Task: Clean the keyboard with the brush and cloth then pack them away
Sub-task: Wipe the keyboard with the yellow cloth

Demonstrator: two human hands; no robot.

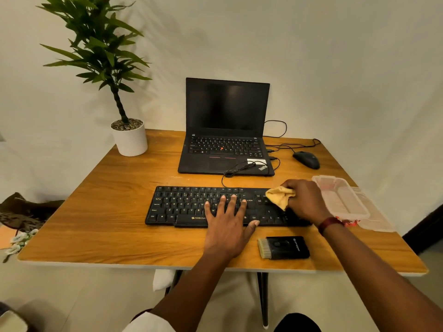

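Observation:
A black keyboard (182, 204) lies across the middle of the wooden table (100, 226). My left hand (227, 224) rests flat on its middle keys, fingers spread, holding nothing. My right hand (305, 201) is closed around a crumpled yellow cloth (279, 196), which presses on the keyboard's right end. A black brush (284, 248) with pale bristles pointing left lies on the table in front of the keyboard, between my two forearms.
A clear plastic container (340, 197) sits on its lid at the table's right edge. Behind the keyboard stands an open black laptop (226, 130), with a black mouse (306, 159) and cables to its right. A potted plant (129, 137) occupies the back left corner.

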